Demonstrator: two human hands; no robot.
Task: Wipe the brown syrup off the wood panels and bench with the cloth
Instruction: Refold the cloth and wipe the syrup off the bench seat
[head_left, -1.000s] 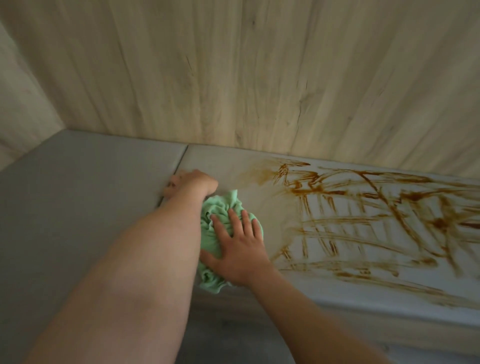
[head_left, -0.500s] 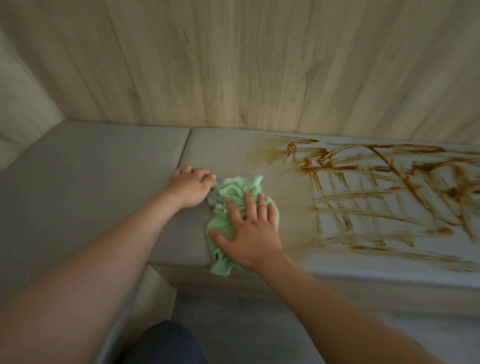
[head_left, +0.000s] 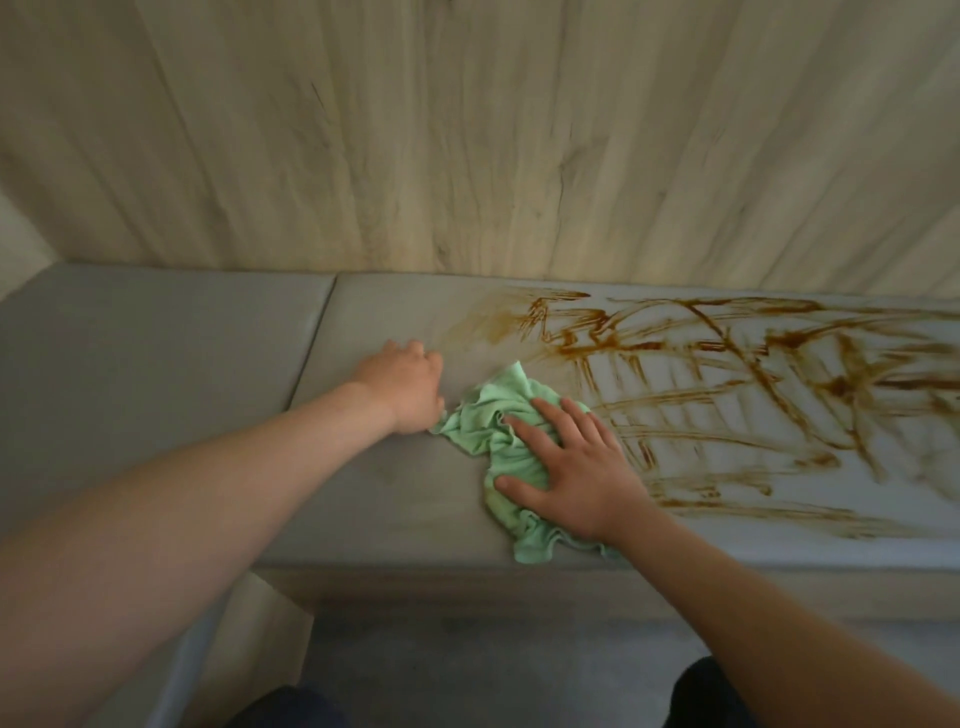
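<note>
Cloth (head_left: 488, 431), green and crumpled, lies at frame centre on the bench (head_left: 156, 338). It sits at the left edge of the syrup (head_left: 727, 364) streaks that fill the right of the frame.

Right hand (head_left: 576, 473) presses it down, fingers straight and spread, no pinch. Left hand (head_left: 405, 387) rests just to the left, fingers curled, nothing visible in its grasp. A cloth corner touches it.

Assessment: the cloth is light, soft and liable to bunch. A broad palm over its middle suits. The syrup is likely sticky.
</note>
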